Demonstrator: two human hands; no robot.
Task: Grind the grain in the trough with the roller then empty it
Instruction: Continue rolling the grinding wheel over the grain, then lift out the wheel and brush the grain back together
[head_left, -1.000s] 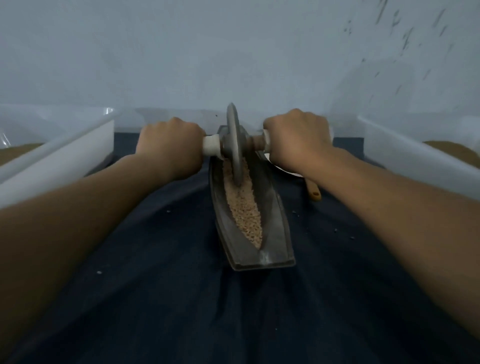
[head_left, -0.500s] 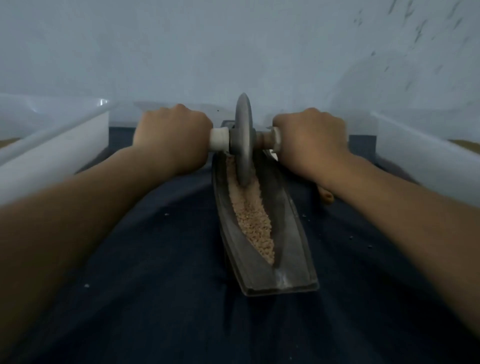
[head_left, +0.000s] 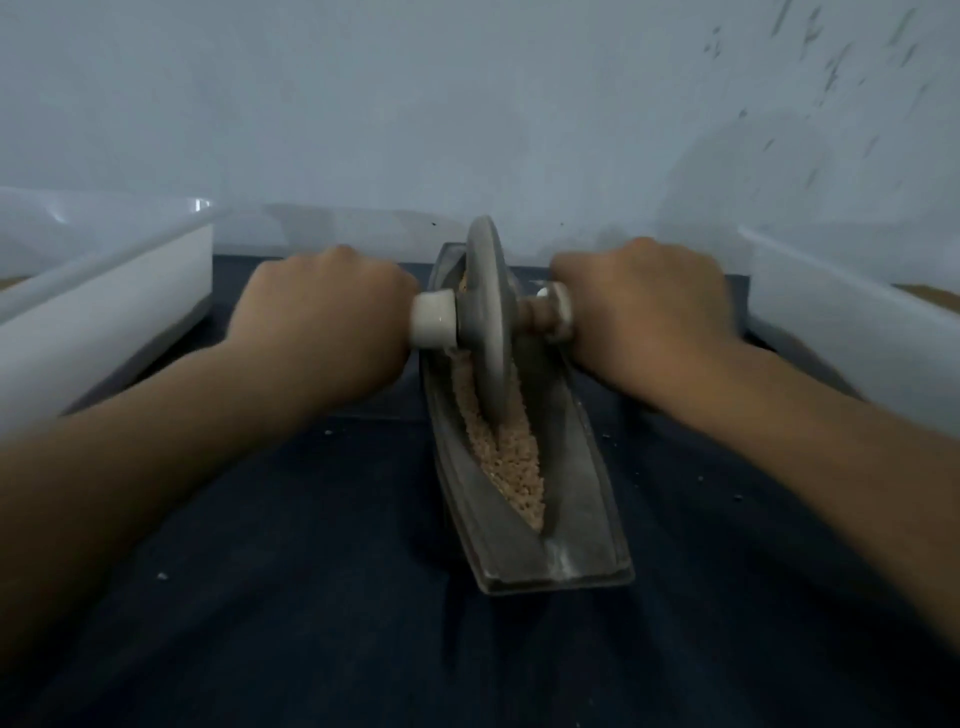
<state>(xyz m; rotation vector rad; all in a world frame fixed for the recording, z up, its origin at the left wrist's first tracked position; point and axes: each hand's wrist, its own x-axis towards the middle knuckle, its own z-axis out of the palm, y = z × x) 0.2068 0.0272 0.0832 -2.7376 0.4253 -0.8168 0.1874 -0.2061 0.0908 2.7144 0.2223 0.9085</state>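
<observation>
The fingers of the left hand (head_left: 322, 317) and the right hand (head_left: 644, 312) are clenched around the handles of the roller (head_left: 487, 312), fingertips hidden. Its disc stands upright in the tan grain (head_left: 511, 462) inside the trough (head_left: 576, 519) on the dark worktop (head_left: 311, 571). White bins (head_left: 104, 312) at both sides are cut off, contents unclear.
</observation>
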